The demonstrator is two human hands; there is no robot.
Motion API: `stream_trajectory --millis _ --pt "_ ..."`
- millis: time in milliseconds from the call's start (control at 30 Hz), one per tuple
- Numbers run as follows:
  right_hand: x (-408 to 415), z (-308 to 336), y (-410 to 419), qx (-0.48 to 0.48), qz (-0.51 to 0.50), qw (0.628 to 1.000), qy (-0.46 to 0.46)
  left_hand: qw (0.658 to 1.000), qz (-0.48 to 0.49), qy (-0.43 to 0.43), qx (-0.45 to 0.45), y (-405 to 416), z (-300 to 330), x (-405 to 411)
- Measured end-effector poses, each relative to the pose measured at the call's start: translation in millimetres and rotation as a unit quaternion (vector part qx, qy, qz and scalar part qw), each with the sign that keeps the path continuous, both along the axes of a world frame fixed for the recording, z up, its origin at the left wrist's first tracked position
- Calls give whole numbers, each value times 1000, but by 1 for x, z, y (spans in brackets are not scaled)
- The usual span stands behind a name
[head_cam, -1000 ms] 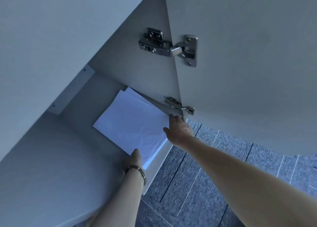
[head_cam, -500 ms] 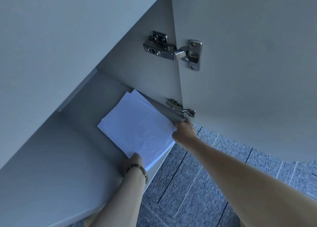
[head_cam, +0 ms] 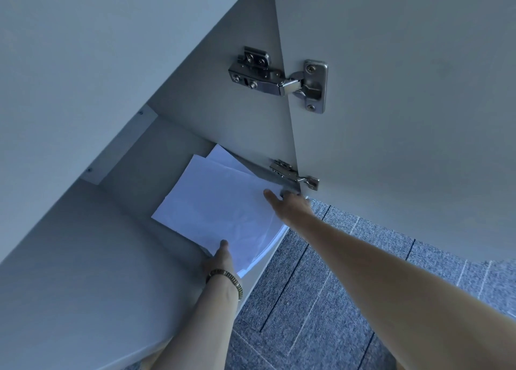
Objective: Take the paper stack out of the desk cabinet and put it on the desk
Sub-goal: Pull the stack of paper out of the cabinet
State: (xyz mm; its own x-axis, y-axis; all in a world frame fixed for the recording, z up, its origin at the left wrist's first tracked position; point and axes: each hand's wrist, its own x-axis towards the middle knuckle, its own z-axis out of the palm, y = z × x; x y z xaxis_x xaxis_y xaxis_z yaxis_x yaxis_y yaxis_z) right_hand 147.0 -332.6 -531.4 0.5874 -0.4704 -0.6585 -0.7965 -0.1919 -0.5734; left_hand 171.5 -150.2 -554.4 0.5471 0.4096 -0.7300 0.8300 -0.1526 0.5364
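Observation:
A white paper stack [head_cam: 217,210] lies on the cabinet floor [head_cam: 83,272], its near corner overhanging the front edge. My left hand [head_cam: 219,260], with a bracelet on the wrist, grips the stack's near left corner, thumb on top. My right hand [head_cam: 287,204] grips the stack's right edge, thumb on top and fingers tucked under the sheets. The sheets are slightly fanned at the far end and look a little lifted at the near edge.
The open cabinet door [head_cam: 405,104] stands to the right, hung on two metal hinges, upper hinge [head_cam: 279,79] and lower hinge [head_cam: 293,174]. The cabinet's side wall [head_cam: 83,62] slopes on the left. Blue-grey carpet tiles [head_cam: 321,299] cover the floor below.
My right hand slid from the stack's front corner to its right edge and closed on it. The stack has shifted slightly toward the cabinet opening, with my left thumb now on top.

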Motion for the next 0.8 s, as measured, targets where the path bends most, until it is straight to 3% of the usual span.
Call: stream_trajectory --millis 167,267,400,500,600,800 --pt "-3 6 -5 8 0 999 -36 998 -28 -55 2 -9 14 -9" --pt "-14 10 -8 22 -5 999 -26 997 -58 -44 2 -9 22 -19" --pt "-48 9 -19 69 16 997 -8 995 -23 15 -96 -6 34 -47" --pt "-76 5 -35 116 53 992 24 975 -34 39 -217 -4 40 -76" --pt "-87 3 -47 152 65 984 61 967 -41 52 -245 -3 31 -93" --pt "-76 -10 -53 71 97 990 72 957 -62 75 -272 0 25 -99"
